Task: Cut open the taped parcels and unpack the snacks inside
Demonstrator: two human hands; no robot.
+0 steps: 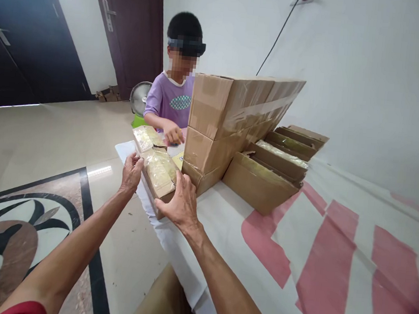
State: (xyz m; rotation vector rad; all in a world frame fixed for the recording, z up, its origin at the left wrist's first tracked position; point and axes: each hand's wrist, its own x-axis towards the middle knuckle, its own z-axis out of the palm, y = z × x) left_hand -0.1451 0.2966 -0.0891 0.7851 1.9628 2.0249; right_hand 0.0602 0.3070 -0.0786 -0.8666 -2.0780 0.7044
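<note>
A long, low cardboard box [159, 173], its top covered with shiny tape and yellowish patches, lies along the table's left edge. My left hand [132, 173] grips its left side with bent fingers. At the near right corner, my right hand [183, 201] holds the same box, thumb on the near end and fingers over the right side. Beyond it, end to end, is another taped box [146, 138]. Just right of my right hand rises a stack of taped cardboard boxes [214, 105].
Open cardboard boxes [262, 182] stand behind the stack on a white cloth with red print [325, 267]. Across the table, a person in a purple shirt [169, 96] has one hand [174, 133] near the far box. A fan [140, 98] stands behind.
</note>
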